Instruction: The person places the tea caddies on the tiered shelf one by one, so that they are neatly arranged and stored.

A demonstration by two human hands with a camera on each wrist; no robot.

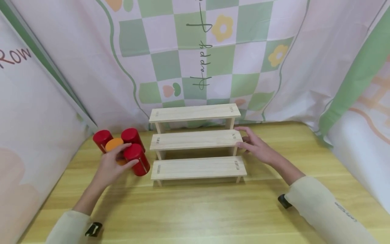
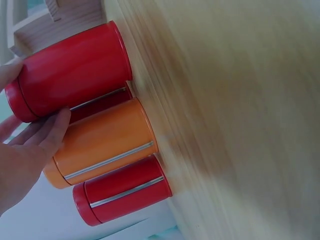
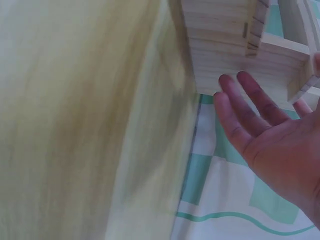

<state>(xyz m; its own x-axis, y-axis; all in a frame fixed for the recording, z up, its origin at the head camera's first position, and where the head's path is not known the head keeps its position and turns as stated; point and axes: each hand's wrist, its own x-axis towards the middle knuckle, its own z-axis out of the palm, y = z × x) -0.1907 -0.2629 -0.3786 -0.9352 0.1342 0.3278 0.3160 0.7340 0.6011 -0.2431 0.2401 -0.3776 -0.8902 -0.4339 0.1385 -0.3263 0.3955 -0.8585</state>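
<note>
**Left hand grips the front red can; right hand holds the stand's end**

Nearest of the four cans on the desk [image 1: 189, 210], the front red can [image 1: 138, 163] is grasped about its lid by the left hand [image 1: 109, 168], thumb on one side, fingers on the other. An even grip reaching below the lid seam would probably be safest, in case the lid is loose, and any lift is best kept vertical. The can is upright, just beyond the palm and to its right; whether its base bears on the desk is hard to tell. Fingers lie between it and the orange can [image 2: 106, 141], so a sideways swing could tip that neighbor.

Slightly farther, the right hand [image 1: 258, 149] pinches the wooden stand [image 1: 196, 140] at its middle tier's right end, other fingers loosely extended. Light pressure should steady it; pushing might skew it. The front red can lies well apart from this hand, across the stand.

Beyond the orange can stand the rear red can [image 1: 131, 135] and the left red can [image 1: 102, 138], then a checked curtain [image 1: 166, 64].
</note>
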